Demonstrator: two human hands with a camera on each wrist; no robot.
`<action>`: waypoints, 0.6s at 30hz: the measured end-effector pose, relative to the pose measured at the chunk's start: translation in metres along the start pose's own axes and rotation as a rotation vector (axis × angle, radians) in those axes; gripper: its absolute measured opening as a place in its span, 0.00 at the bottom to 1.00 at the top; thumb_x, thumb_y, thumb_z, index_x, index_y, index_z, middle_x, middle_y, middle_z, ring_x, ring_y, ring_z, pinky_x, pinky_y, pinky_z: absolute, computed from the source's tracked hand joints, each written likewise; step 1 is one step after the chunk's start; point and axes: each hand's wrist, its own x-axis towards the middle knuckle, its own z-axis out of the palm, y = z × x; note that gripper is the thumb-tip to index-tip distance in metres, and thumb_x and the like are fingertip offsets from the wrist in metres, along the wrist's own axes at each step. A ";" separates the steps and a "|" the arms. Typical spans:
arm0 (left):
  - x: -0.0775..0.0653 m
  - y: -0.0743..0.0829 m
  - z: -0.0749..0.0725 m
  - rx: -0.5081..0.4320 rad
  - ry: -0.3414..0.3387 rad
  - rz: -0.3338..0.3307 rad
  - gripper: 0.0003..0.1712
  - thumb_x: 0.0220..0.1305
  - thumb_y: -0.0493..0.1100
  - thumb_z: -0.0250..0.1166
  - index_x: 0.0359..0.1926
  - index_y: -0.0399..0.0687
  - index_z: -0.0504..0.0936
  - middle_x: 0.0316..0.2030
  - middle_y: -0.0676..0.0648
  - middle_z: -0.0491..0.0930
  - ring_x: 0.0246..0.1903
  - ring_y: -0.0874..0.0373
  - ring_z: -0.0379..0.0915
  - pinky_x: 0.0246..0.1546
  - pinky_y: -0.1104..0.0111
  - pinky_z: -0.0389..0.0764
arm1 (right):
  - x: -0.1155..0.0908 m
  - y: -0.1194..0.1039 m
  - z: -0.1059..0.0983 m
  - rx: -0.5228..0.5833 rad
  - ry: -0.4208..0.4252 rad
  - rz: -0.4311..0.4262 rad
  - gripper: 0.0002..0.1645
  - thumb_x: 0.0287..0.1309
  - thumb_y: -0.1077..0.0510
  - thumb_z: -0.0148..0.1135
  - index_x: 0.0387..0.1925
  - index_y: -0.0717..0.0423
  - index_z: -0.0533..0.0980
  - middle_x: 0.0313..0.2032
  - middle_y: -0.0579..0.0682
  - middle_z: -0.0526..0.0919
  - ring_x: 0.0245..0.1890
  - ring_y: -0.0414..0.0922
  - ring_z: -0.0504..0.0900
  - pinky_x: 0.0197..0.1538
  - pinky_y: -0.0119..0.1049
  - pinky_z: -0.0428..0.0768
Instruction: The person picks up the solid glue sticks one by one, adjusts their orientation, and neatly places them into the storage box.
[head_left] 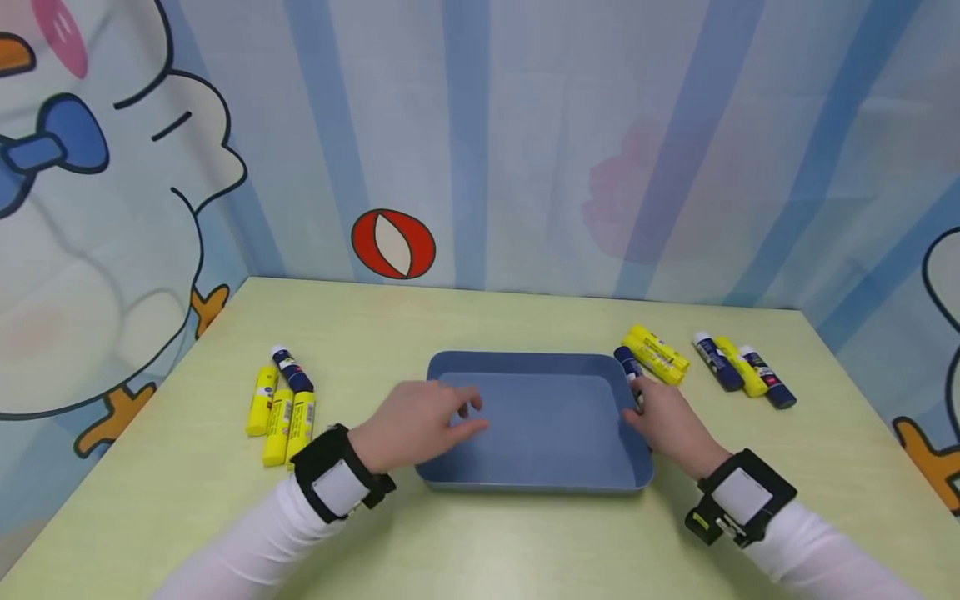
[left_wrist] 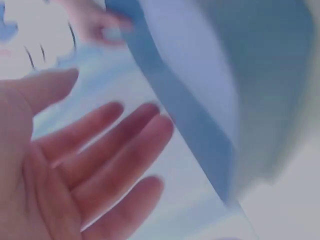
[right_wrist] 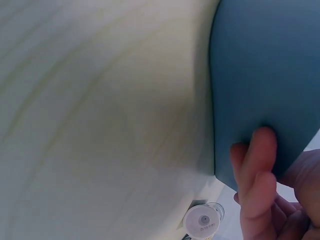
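Note:
A shallow blue-grey tray [head_left: 536,417] lies on the table in the head view. My right hand [head_left: 667,417] grips its right side; in the right wrist view the fingers [right_wrist: 259,165] press the outer wall of the tray [right_wrist: 265,75] while the thumb goes over the rim. My left hand [head_left: 423,423] hovers at the tray's left side, holding nothing. Its fingers are spread and relaxed in the left wrist view, beside the blurred tray [left_wrist: 190,120]. A navy glue stick [head_left: 628,363] lies by the tray's right edge, partly hidden behind the right hand.
Yellow glue sticks [head_left: 656,354] lie just beyond the right hand. Further right rest two navy glue sticks and a yellow one [head_left: 741,367]. On the left, a navy glue stick [head_left: 292,369] touches a group of yellow glue sticks [head_left: 278,427]. A printed curtain [head_left: 517,150] stands behind the table.

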 end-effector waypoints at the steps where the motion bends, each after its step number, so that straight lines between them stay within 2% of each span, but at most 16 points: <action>1: 0.001 -0.008 -0.003 0.005 0.032 -0.063 0.13 0.65 0.51 0.65 0.39 0.47 0.82 0.25 0.54 0.81 0.19 0.66 0.72 0.18 0.73 0.70 | 0.000 0.000 0.000 0.001 -0.001 0.002 0.23 0.59 0.66 0.63 0.53 0.77 0.69 0.24 0.52 0.76 0.18 0.42 0.75 0.20 0.35 0.75; 5: 0.002 -0.040 -0.011 -0.070 0.075 -0.337 0.15 0.66 0.52 0.64 0.42 0.45 0.80 0.26 0.52 0.81 0.19 0.61 0.71 0.18 0.69 0.70 | -0.001 -0.002 0.000 0.003 -0.009 0.009 0.24 0.60 0.66 0.63 0.54 0.77 0.69 0.24 0.52 0.76 0.18 0.42 0.75 0.20 0.35 0.75; 8: 0.003 -0.059 -0.010 -0.263 0.030 -0.500 0.20 0.68 0.53 0.61 0.50 0.41 0.75 0.27 0.47 0.81 0.19 0.56 0.74 0.20 0.67 0.71 | -0.001 -0.002 0.000 0.004 -0.012 0.013 0.24 0.60 0.66 0.63 0.54 0.77 0.69 0.24 0.52 0.76 0.17 0.41 0.75 0.19 0.35 0.75; 10: 0.003 -0.068 -0.008 -0.412 -0.013 -0.582 0.25 0.69 0.53 0.60 0.55 0.38 0.70 0.29 0.44 0.81 0.21 0.53 0.78 0.21 0.66 0.73 | -0.001 -0.001 0.000 0.008 -0.016 0.015 0.24 0.60 0.66 0.62 0.54 0.76 0.69 0.23 0.52 0.76 0.15 0.41 0.74 0.18 0.35 0.75; 12: 0.004 -0.076 -0.003 -0.535 -0.070 -0.651 0.29 0.70 0.54 0.58 0.58 0.37 0.65 0.30 0.43 0.82 0.23 0.51 0.80 0.22 0.65 0.76 | 0.000 0.000 0.001 0.016 -0.024 0.021 0.24 0.60 0.66 0.62 0.54 0.76 0.68 0.22 0.52 0.75 0.13 0.41 0.74 0.18 0.36 0.75; 14: 0.006 -0.081 0.002 -0.609 -0.122 -0.702 0.30 0.70 0.55 0.58 0.59 0.36 0.63 0.30 0.43 0.82 0.23 0.51 0.81 0.23 0.64 0.79 | 0.000 0.001 0.001 0.021 -0.028 0.024 0.24 0.61 0.66 0.62 0.55 0.76 0.68 0.21 0.51 0.75 0.12 0.41 0.73 0.18 0.36 0.75; 18: 0.010 -0.084 0.011 -0.644 -0.206 -0.737 0.28 0.69 0.53 0.59 0.56 0.36 0.65 0.27 0.43 0.82 0.22 0.52 0.81 0.25 0.62 0.82 | 0.001 0.001 0.000 0.024 -0.032 0.027 0.25 0.61 0.65 0.61 0.55 0.77 0.67 0.21 0.51 0.75 0.11 0.40 0.73 0.18 0.36 0.75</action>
